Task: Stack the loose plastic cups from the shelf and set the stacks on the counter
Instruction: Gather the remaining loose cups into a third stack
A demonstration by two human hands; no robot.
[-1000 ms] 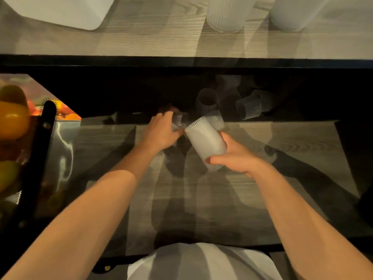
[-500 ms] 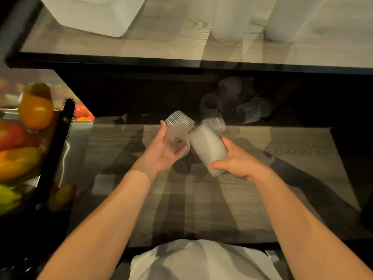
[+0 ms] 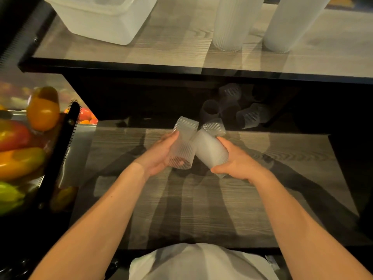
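Wood-grain shelf (image 3: 201, 199); left hand (image 3: 159, 156) grip holds ribbed cup (image 3: 182, 146), right hand (image 3: 240, 164) grip frosted stack (image 3: 210, 150).

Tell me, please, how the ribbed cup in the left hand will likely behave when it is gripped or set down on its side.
The ribbed cup looks thin and translucent, so it is probably light and may flex under a hard squeeze. Its fine ribs likely help the left hand against slipping. Being round, it would probably roll if laid sideways, like the loose cups on the shelf.
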